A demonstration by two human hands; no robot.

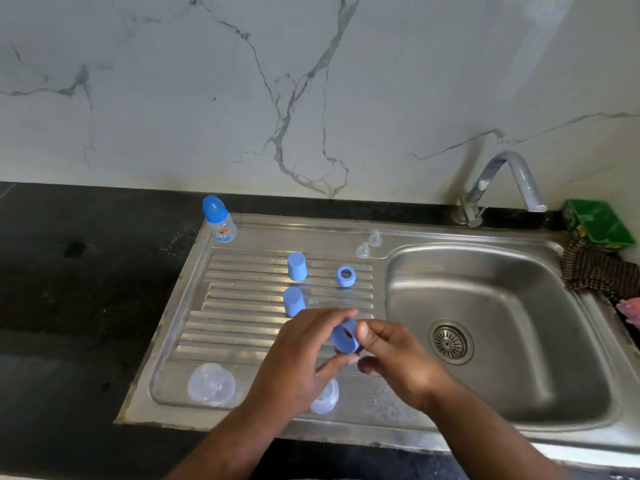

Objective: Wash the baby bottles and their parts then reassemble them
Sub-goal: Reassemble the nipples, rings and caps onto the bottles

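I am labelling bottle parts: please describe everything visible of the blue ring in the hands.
The blue ring is a short, wide collar, light blue and plastic-looking, open through its middle. It is tilted, its opening facing the camera and leftward. The left hand pinches it from above and below; the right hand presses its right side with the thumb. It is held above the steel drainboard, near the basin.

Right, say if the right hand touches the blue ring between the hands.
Touching. Head view: the right hand pinches the blue ring, thumb on its rim; the left hand grips it too.
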